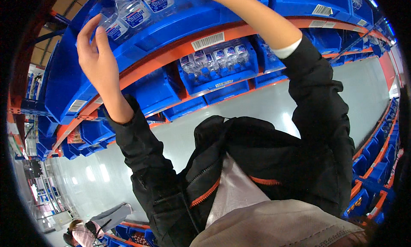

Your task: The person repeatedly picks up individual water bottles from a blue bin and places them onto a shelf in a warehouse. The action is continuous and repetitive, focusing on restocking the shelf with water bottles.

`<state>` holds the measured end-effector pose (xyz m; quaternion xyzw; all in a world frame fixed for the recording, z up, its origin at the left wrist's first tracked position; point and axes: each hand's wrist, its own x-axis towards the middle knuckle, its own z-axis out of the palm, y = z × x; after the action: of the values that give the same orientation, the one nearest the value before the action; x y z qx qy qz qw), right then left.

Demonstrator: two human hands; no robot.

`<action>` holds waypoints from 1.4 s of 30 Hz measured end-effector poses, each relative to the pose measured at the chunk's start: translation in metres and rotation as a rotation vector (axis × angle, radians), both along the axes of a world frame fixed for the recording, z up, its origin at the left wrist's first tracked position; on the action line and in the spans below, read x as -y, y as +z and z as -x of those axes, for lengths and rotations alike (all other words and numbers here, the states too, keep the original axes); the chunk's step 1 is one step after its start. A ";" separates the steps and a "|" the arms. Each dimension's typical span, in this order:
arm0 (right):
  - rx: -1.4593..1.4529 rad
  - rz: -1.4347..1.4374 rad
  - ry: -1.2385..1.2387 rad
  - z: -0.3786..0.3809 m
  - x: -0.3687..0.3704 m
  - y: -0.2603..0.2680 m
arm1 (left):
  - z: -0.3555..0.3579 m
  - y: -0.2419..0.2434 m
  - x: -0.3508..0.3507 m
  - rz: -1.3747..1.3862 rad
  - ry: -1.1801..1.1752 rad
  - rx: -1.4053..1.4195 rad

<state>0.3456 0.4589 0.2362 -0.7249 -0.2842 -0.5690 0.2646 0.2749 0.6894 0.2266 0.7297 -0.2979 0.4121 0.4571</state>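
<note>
My left hand (98, 60) reaches up into a large blue plastic bin (173, 25) on the upper shelf. Its thumb and forefinger are apart, with their tips beside the nearest clear plastic water bottle (116, 29); whether they touch it I cannot tell. Two more labelled bottles, a middle bottle (135, 15) and a farther bottle (159, 1), lie next to it in the bin. My right hand is out of view past the top edge; only its bare forearm shows, crossing above the bin's right part.
An orange shelf beam (173, 56) with barcode labels runs under the bin. Below, another blue bin (221, 81) holds several small bottles, caps toward me. Racks of blue bins (380, 163) stand at right. A person (93, 229) is at lower left on the grey floor (106, 179).
</note>
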 end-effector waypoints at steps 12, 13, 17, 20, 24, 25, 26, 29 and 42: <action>-1.053 -0.405 -0.026 0.123 -0.041 -0.349 | 0.071 -0.147 -0.008 0.194 -0.442 -0.604; -1.159 -0.298 -0.204 0.112 -0.038 -0.374 | 0.071 -0.161 -0.006 0.213 -0.410 -0.694; -1.177 -0.296 -0.267 0.077 -0.036 -0.428 | 0.087 -0.199 -0.017 0.324 -0.286 -0.852; -1.190 -0.387 -0.292 0.060 -0.042 -0.434 | 0.095 -0.208 -0.041 0.373 -0.166 -0.865; -1.317 -0.596 -0.418 0.040 -0.052 -0.435 | 0.105 -0.212 -0.062 0.510 -0.050 -0.838; -1.282 -0.640 -0.431 0.035 -0.053 -0.437 | 0.108 -0.213 -0.065 0.514 -0.055 -0.830; -1.280 -0.686 -0.436 0.032 -0.054 -0.439 | 0.111 -0.213 -0.068 0.518 -0.044 -0.835; -1.283 -0.791 -0.450 0.025 -0.054 -0.448 | 0.116 -0.212 -0.074 0.528 -0.003 -0.842; -0.776 -1.115 -0.213 0.155 0.073 -0.388 | 0.093 -0.206 -0.045 0.383 -0.141 -0.868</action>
<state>0.1910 0.3860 -0.1517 -0.6558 0.2392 -0.3522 0.6234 0.1818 0.7342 0.0204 0.7150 -0.0470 0.0847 0.6923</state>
